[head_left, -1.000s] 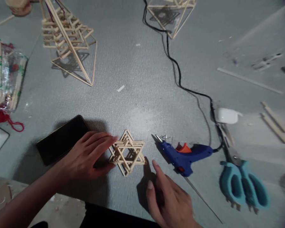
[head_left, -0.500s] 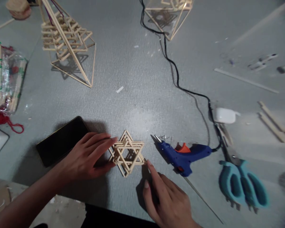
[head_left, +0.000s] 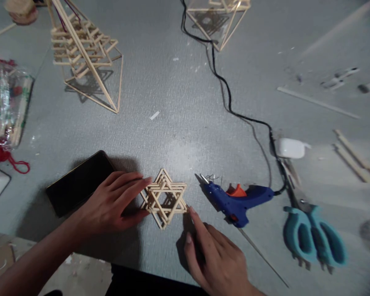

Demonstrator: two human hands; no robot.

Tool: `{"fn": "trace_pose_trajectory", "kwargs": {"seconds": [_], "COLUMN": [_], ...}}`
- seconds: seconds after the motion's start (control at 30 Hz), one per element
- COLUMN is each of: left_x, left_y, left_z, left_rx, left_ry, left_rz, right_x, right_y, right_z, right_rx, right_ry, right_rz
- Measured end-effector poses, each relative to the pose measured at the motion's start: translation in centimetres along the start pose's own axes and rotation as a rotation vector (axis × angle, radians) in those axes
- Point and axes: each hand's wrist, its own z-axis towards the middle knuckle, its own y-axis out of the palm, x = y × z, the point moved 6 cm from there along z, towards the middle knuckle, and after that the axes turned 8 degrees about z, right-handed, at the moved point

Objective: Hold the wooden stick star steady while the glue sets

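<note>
A layered six-pointed star of thin wooden sticks rests on the grey table near its front edge. My left hand holds the star's left side between the thumb below and the fingers above. From the lower right, the index fingertip of my right hand touches the star's right lower point; the thumb is apart from that finger, and nothing shows between them. A black phone lies partly under my left hand. Right of the star is a blue glue gun with an orange trigger, its metal tip towards the star.
Teal-handled scissors, a white case and loose sticks lie at right. A black cord crosses the table. Stick structures stand at the back left and back centre. A plastic bag of sticks is at far left.
The whole view has shifted very slightly. Both hands keep their places at the star.
</note>
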Motion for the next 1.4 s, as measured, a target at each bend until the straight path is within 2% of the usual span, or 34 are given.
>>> {"fn": "trace_pose_trajectory", "kwargs": {"seconds": [0.47,0.7,0.97,1.13,1.4], "left_x": [-0.1,-0.3,0.3,0.6,0.7], "left_y": [0.0,-0.2,-0.2,-0.4,-0.5], "left_z": [0.0,-0.3,-0.6,-1.0,-1.2], "left_rx": [-0.024,0.003,0.043,0.067,0.083], "left_ry": [-0.004,0.009,0.003,0.034,0.026], "left_rz": [-0.002,-0.010,0.088,0.091,0.112], "right_x": [0.2,0.1,0.6,1.0,0.6], "right_y": [-0.1,-1.1,0.2,1.0,0.9], "right_z": [-0.1,-0.7,-0.3,-0.6,-0.5], "right_rx": [-0.001,0.161,0.141,0.140,0.159], "right_ry": [0.023,-0.071,0.028,0.046,-0.002], "right_rz": [0.036,0.260,-0.001,-0.032,-0.052]}}
